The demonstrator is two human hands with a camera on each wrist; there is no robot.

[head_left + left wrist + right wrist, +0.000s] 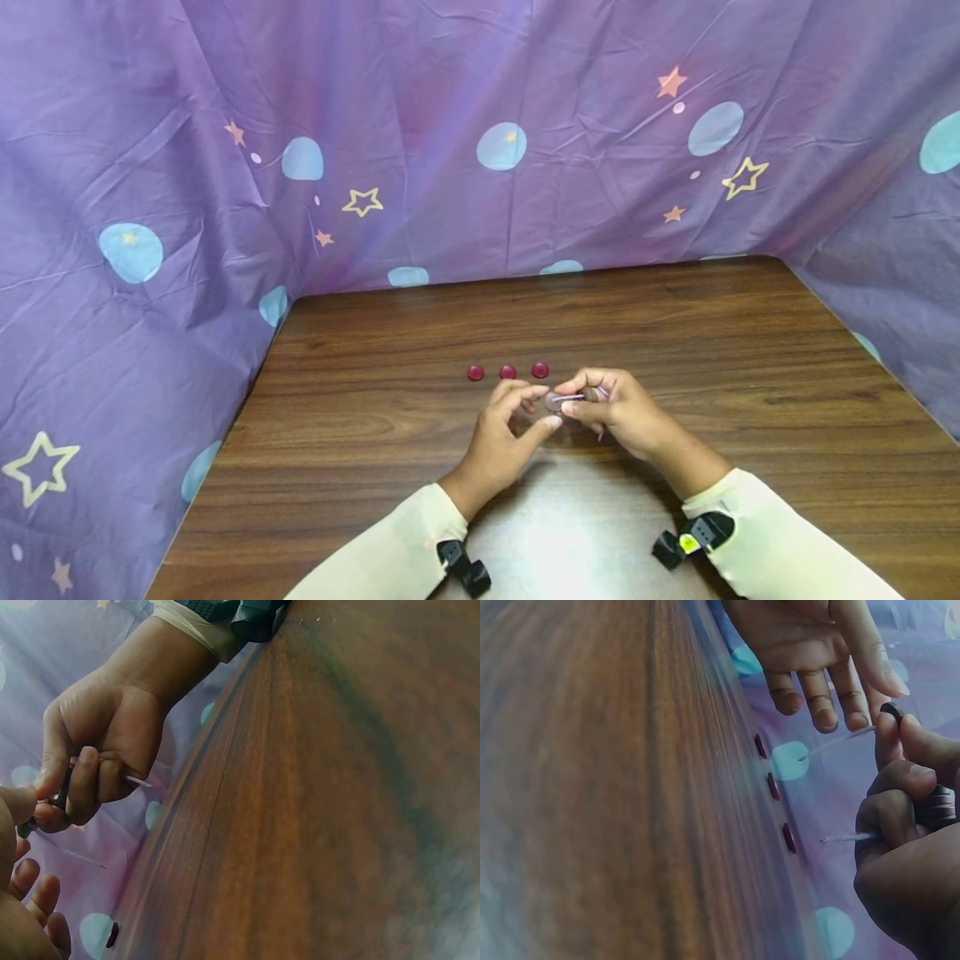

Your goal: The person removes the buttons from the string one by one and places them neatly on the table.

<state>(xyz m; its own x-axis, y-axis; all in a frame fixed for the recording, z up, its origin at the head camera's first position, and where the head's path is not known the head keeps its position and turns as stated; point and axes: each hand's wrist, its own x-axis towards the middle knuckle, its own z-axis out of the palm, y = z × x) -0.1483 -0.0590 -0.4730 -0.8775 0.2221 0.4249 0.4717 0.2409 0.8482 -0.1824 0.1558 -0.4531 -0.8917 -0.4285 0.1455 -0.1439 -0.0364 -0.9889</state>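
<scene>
Thumb and forefinger of my right hand (626,417) pinch a small dark round button (891,712) on a pale purple string (847,739). The string's other end sticks out below the curled fingers in the right wrist view. Several more dark discs (935,808) are stacked inside that same hand, partly hidden by its fingers. My left hand (498,437) is beside the pinched button, thumb and fingers spread apart, its thumb tip close to the button's edge and nothing in its grasp. Just beyond the hands, three dark red round buttons (507,372) lie in a row on the table.
The brown wood-grain table (360,467) extends around both hands. Behind it and at the sides hangs a purple curtain (420,108) printed with stars and dots. Black wrist cameras (463,568) are strapped over the pale sleeves (397,542).
</scene>
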